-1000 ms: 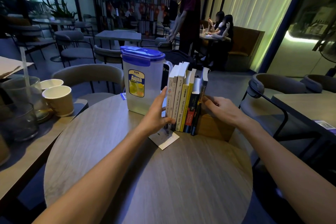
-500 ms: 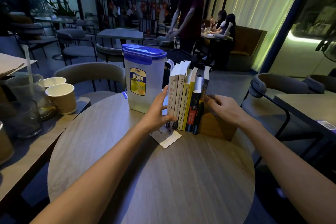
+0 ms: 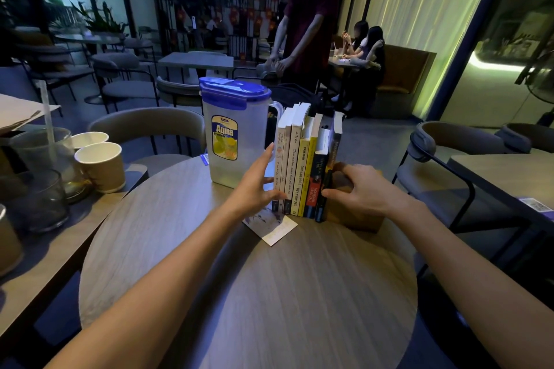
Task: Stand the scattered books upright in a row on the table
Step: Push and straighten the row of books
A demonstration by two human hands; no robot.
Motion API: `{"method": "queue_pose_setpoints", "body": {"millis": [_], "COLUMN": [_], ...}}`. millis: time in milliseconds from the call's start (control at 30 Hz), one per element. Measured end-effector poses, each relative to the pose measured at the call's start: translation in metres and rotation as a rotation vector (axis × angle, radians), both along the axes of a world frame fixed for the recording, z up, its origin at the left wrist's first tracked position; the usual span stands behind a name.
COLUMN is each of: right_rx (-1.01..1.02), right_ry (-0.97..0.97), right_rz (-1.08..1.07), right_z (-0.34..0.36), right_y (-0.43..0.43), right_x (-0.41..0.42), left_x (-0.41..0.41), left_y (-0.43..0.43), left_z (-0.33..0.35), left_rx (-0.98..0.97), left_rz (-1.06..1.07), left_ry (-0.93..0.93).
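Observation:
Several books [image 3: 302,165] stand upright in a row, spines toward me, at the far side of the round wooden table [image 3: 245,287]. White and cream spines are on the left, yellow in the middle, dark ones on the right. My left hand [image 3: 257,186] lies flat against the leftmost book, fingers spread. My right hand [image 3: 359,189] presses the rightmost dark book from the other side, resting over a brown box [image 3: 356,216]. Neither hand is closed around a book.
A clear pitcher with a blue lid [image 3: 235,132] stands just left of the books. A white card [image 3: 271,226] lies under my left hand. Paper cups [image 3: 100,166] and glasses [image 3: 45,201] sit on the left table. Chairs surround; a person [image 3: 308,27] stands behind.
The view has shifted slightly closer. My right hand has slid down and forward along the rightmost book. My left hand stays against the left end of the row.

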State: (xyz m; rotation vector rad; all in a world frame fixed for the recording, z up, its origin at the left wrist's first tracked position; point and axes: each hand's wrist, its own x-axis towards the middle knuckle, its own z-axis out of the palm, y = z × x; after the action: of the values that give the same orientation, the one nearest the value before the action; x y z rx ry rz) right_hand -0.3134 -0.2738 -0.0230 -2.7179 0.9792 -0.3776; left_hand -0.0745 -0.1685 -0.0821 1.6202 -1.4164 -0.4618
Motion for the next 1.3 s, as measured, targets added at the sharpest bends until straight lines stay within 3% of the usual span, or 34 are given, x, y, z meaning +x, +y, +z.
{"method": "queue_pose_setpoints", "body": {"millis": [633, 800, 1300], "right_rx": [-0.255, -0.291, -0.237], "right_ry": [0.097, 0.203, 0.058], "right_rz": [-0.101, -0.117, -0.123], "right_z": [-0.018, -0.025, -0.027], "right_y": [0.025, 0.021, 0.022], "right_x": [0.013, 0.009, 0.011], "left_x": [-0.005, -0.004, -0.007], "left_y": [0.000, 0.001, 0.001], "left_z": [-0.006, -0.008, -0.013], "left_rx": [-0.044, -0.042, -0.078], "left_rz": [0.016, 0.005, 0.032], "left_ry": [-0.003, 0.024, 0.027]}}
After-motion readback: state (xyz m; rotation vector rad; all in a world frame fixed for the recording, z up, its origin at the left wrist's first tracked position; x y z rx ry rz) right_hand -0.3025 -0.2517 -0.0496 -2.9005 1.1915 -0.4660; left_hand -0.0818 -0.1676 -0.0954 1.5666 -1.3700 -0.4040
